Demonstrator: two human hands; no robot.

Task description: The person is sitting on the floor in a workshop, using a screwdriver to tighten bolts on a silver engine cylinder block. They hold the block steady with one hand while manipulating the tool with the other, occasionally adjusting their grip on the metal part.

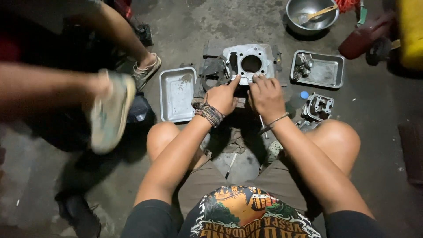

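Grimy concrete floor (207, 26), person squatting over a grey cast-metal engine cylinder block with a round bore (250, 61) between two steel trays. Left hand (224, 97) and right hand (265, 98) both press fingertips on its near edge, fingers together, gripping nothing I can see. Looks like seating or aligning the block; next move needs even pressure.

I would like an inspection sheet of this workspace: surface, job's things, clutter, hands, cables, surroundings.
Surface: dark stained concrete floor.
Job's things: grey metal engine cylinder block with a round bore, lying on dark pads.
Clutter: empty rectangular metal tray; second metal tray holding small parts; round steel bowl with a spoon; grey cylinder head part.
Hands: left hand and right hand both touch the block's near edge.
Cables: nothing seen.
Surroundings: another person's sandalled feet at left.
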